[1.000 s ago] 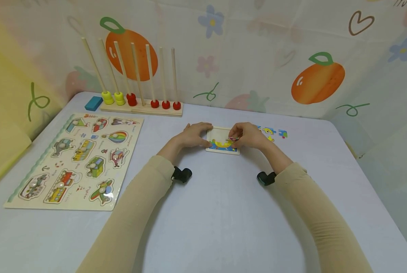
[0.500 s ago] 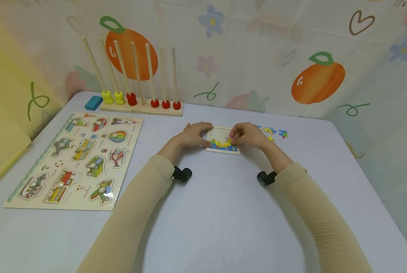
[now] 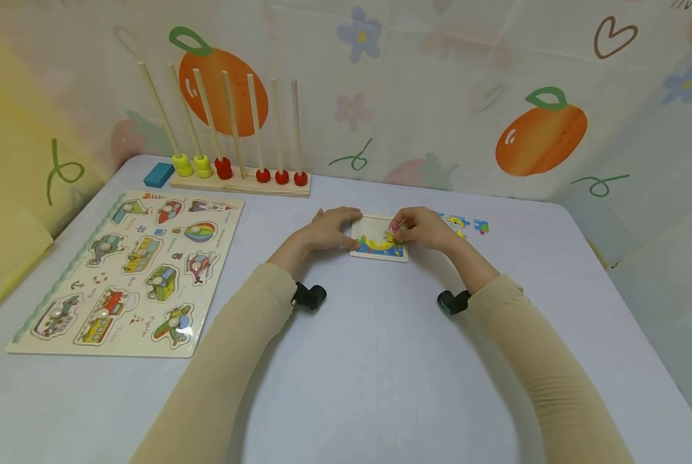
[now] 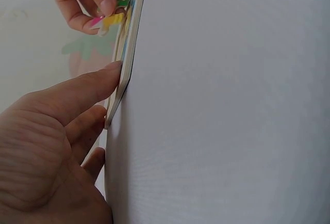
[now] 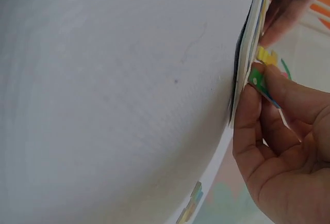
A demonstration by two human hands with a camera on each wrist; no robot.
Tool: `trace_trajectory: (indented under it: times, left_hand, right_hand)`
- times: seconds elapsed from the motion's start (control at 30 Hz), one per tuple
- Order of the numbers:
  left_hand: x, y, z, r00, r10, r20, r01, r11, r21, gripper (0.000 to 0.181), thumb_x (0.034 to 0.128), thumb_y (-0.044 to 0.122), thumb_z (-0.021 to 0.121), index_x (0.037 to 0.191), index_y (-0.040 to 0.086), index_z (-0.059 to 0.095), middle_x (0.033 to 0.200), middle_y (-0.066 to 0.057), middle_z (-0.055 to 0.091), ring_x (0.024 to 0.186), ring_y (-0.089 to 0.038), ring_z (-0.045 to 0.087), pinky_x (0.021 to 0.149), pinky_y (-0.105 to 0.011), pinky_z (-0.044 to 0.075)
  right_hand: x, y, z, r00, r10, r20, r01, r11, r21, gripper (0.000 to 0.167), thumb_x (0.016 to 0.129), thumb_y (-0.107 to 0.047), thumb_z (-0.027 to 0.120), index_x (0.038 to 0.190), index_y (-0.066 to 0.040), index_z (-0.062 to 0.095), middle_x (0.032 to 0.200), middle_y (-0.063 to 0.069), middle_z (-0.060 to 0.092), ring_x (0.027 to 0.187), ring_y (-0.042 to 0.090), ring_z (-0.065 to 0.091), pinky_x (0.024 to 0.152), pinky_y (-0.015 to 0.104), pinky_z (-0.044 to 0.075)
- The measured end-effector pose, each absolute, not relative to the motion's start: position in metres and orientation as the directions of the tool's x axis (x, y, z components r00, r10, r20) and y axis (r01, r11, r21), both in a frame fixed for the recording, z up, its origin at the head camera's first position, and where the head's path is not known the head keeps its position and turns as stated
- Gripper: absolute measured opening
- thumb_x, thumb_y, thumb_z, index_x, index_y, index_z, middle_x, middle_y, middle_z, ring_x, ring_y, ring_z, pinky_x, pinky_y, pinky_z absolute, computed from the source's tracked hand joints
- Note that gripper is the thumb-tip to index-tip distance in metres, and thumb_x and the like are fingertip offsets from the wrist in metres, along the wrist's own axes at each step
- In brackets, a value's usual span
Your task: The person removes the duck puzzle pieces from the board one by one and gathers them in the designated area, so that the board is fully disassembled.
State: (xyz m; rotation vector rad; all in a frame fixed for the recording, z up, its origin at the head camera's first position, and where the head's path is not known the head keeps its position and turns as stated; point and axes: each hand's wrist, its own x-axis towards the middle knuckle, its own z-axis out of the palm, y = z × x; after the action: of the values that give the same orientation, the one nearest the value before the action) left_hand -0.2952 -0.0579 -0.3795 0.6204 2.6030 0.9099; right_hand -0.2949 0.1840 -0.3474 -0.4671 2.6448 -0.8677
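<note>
At the table [image 3: 381,361], spread left hand [image 3: 327,231] touches tray [image 3: 372,227]; right hand [image 3: 424,229] pinches puzzle piece [image 5: 257,81].

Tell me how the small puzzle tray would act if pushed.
The puzzle tray would probably slide rather than tip, being thin and wide. It looks stiff, with straight edges. The pieces inside might shift, since part is unfilled.

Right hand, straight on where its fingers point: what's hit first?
Probably the puzzle tray: the right hand points down and left into it. The pinched puzzle piece would likely touch first; the remaining gap is unclear.
</note>
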Motion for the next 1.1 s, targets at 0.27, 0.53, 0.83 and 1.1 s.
trace_trajectory:
  times: [0.27, 0.53, 0.83, 1.1]
  left_hand:
    - [-0.296, -0.058, -0.380, -0.855, 0.500, -0.139, 0.306, 0.701, 0.644, 0.072, 0.0878, 0.028, 0.069, 0.151, 0.012, 0.039, 0.164, -0.006, 0.031, 0.156, -0.026, 0.017, 0.126, -0.060, -0.004]
    - [-0.295, -0.059, -0.379, -0.853, 0.504, -0.137, 0.311, 0.700, 0.643, 0.073, 0.0879, 0.029, 0.069, 0.152, 0.011, 0.039, 0.164, -0.007, 0.030, 0.156, -0.027, 0.017, 0.126, -0.060, -0.004]
    - [-0.293, -0.059, -0.376, -0.854, 0.498, -0.149, 0.297, 0.702, 0.647, 0.074, 0.0881, 0.029, 0.070, 0.152, 0.011, 0.038, 0.164, -0.008, 0.029, 0.156, -0.028, 0.016, 0.126, -0.059, -0.005]
    - [-0.294, -0.059, -0.377, -0.854, 0.499, -0.147, 0.300, 0.703, 0.645, 0.074, 0.0879, 0.030, 0.070, 0.152, 0.011, 0.038, 0.164, -0.008, 0.029, 0.156, -0.028, 0.017, 0.126, -0.059, -0.005]
  right_hand:
    - [-0.298, 0.191, -0.340, -0.891, -0.403, -0.209, -0.155, 0.704, -0.693, 0.022, 0.095, -0.015, 0.064, 0.114, -0.003, 0.063, 0.097, 0.013, 0.067, 0.084, 0.020, 0.066, 0.078, 0.027, 0.060]
    - [-0.298, 0.209, -0.330, -0.920, -0.349, -0.180, -0.107, 0.664, -0.740, 0.025, 0.095, -0.017, 0.064, 0.115, -0.003, 0.064, 0.094, 0.010, 0.066, 0.084, 0.026, 0.071, 0.083, 0.035, 0.062]
    - [-0.298, 0.238, -0.321, -0.947, -0.283, -0.149, -0.091, 0.687, -0.721, 0.032, 0.096, -0.020, 0.063, 0.124, -0.006, 0.065, 0.091, 0.005, 0.059, 0.085, 0.022, 0.070, 0.080, 0.024, 0.060]
    - [-0.296, 0.272, -0.314, -0.953, -0.235, -0.189, -0.026, 0.689, -0.724, 0.038, 0.099, -0.022, 0.058, 0.135, -0.008, 0.059, 0.094, -0.004, 0.058, 0.089, 0.010, 0.069, 0.078, 0.021, 0.054]
